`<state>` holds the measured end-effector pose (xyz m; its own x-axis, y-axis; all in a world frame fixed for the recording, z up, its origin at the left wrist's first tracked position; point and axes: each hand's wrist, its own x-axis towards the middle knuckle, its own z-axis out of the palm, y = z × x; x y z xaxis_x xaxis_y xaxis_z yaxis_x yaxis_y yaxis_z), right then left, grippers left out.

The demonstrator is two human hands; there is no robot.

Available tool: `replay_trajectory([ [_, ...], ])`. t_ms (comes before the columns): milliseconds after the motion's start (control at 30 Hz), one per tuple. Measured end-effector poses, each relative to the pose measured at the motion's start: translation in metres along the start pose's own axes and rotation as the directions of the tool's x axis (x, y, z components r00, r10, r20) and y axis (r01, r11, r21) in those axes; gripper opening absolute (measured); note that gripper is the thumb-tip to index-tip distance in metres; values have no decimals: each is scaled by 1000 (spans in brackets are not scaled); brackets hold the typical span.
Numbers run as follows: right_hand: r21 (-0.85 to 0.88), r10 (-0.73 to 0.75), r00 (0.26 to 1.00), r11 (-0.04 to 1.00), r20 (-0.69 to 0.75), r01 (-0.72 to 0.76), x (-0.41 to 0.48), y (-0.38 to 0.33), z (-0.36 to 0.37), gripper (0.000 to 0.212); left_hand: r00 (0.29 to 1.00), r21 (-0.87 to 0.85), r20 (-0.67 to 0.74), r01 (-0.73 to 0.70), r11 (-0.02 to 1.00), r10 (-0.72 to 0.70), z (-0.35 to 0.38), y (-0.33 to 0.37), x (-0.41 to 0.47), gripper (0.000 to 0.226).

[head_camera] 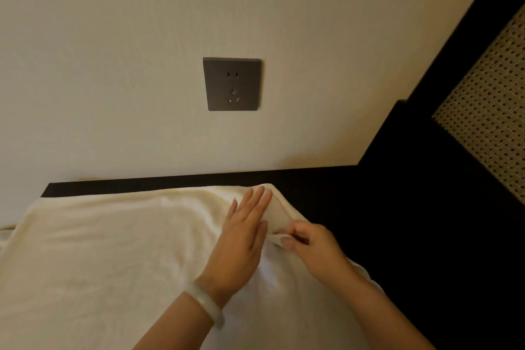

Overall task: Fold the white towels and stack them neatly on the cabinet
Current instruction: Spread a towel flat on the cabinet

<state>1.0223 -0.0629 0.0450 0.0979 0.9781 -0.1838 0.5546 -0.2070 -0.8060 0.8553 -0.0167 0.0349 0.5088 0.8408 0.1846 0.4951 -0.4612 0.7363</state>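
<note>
A white towel (108,250) lies spread over the dark cabinet top (326,185), covering most of it and hanging past the left side. My left hand (244,236), a pale bangle on its wrist, lies flat with straight fingers on the towel near its far right corner. My right hand (309,241) pinches the towel's right edge just beside the left hand, lifting a small fold of cloth.
A cream wall rises right behind the cabinet, with a dark grey power socket (232,84) on it. A dark wooden frame with a woven cane panel (491,111) stands at the right. Bare dark cabinet surface shows to the right of the towel.
</note>
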Motion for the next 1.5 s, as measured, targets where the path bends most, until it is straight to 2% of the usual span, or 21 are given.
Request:
replay_trajectory([
  [133, 162, -17, 988, 987, 151, -8, -19, 3, 14, 18, 997, -12, 79, -23, 1000, 24, -1, -5, -1, 46],
  [200, 161, -28, 966, 987, 256, -14, -24, 3, 12, 18, 990, 92, 143, -23, 995, 10, 1, -17, -9, 46],
  [267, 152, -55, 991, 988, 124, 35, -20, 6, -1, 20, 975, 288, 222, -56, 956, -9, 5, -29, -20, 50],
  [300, 117, -45, 997, 992, -57, 51, -16, 8, -11, 21, 971, 360, 239, -76, 930, -13, 7, -33, -25, 53],
  [367, -96, 8, 926, 994, -378, -47, -4, 11, -35, 11, 974, 401, 227, -82, 912, -12, 10, -36, -29, 55],
  [400, -225, 48, 899, 961, -436, -161, 4, 13, -47, 8, 976, 408, 218, -80, 910, -12, 12, -36, -30, 56],
  [433, -327, 129, 891, 899, -436, -290, 13, 17, -57, 18, 977, 421, 211, -82, 904, -10, 13, -36, -30, 56],
  [500, -346, 422, 849, 782, -319, -519, 31, 24, -72, 41, 981, 428, 195, -78, 900, -8, 13, -35, -30, 56],
  [533, -265, 540, 810, 766, -228, -586, 38, 24, -77, 49, 981, 415, 193, -70, 907, -13, 12, -34, -31, 56],
  [600, 20, 635, 772, 772, -21, -635, 47, 25, -83, 54, 982, 401, 187, -57, 914, -21, 10, -33, -31, 55],
  [700, 259, 606, 769, 724, 203, -639, 55, 25, -87, 52, 990, 374, 138, -31, 927, -22, 7, -27, -29, 49],
  [833, 481, 511, 787, 623, 346, -617, 62, 21, -82, 46, 998, 278, 26, 46, 959, -56, 9, -15, -16, 52],
  [933, 691, 444, 847, 514, 294, -509, 66, 25, -77, 39, 991, 417, 24, 112, 902, -134, 9, -17, 7, 63],
  [1000, 836, 452, 888, 453, 85, -311, 70, 32, -79, 27, 985, 475, 136, 26, 879, -103, 6, -19, 20, 80],
  [1033, 874, 484, 873, 448, -61, -188, 72, 37, -81, 27, 978, 467, 196, -28, 884, -72, 4, -21, 26, 86],
  [1100, 815, 546, 763, 578, -346, -44, 71, 45, -84, 28, 956, 453, 292, -118, 884, -22, 0, -24, 36, 85],
  [1167, 664, 536, 683, 741, -496, -100, 69, 54, -81, 31, 929, 449, 369, -182, 875, 4, -2, -28, 48, 75],
  [1233, 592, 543, 697, 779, -469, -208, 72, 63, -80, 33, 911, 452, 412, -220, 865, 16, -2, -30, 61, 67],
  [1367, 579, 548, 797, 747, -256, -328, 83, 60, -98, 42, 915, 473, 396, -268, 839, 70, -2, -29, 76, 57],
  [1433, 510, 503, 839, 788, -209, -346, 91, 55, -103, 44, 912, 494, 372, -354, 794, 175, 1, -27, 80, 53],
  [1500, 410, 474, 857, 836, -203, -366, 99, 50, -104, 40, 860, 498, 417, -488, 717, 295, 7, -27, 86, 58],
])
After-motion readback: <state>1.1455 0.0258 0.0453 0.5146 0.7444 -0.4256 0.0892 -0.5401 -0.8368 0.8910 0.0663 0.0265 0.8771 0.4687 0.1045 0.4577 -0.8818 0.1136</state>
